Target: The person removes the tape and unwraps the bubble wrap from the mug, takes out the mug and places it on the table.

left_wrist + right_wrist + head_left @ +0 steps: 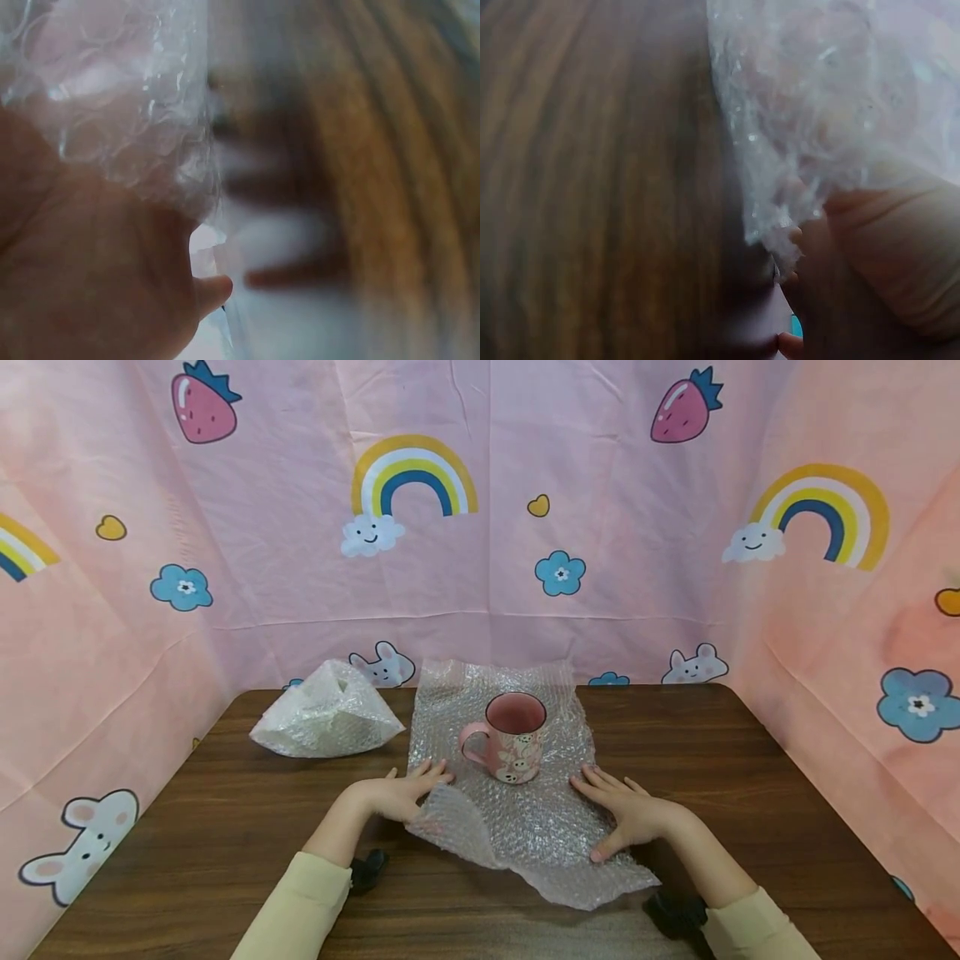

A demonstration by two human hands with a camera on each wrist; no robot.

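Note:
A pink mug [517, 752] with a dark rim and printed rabbits stands upright on a sheet of bubble wrap [543, 822], its handle facing left. My left hand [397, 793] lies at the sheet's left edge, fingers extended. A raised front-left flap of the wrap overlaps its thumb side, and clear bubbles [142, 112] show above the palm in the left wrist view. My right hand [633, 814] rests with spread fingers on the right edge, its thumb near the front. In the right wrist view, crumpled wrap [780, 142] shows beside that hand.
A bundle in bubble wrap [326, 718] sits at the back left of the brown wooden table [690, 752]. Pink patterned cloth [480, 585] hangs behind and along both sides. A black wrist device [369, 870] is under the left wrist, and another [675, 914] under the right.

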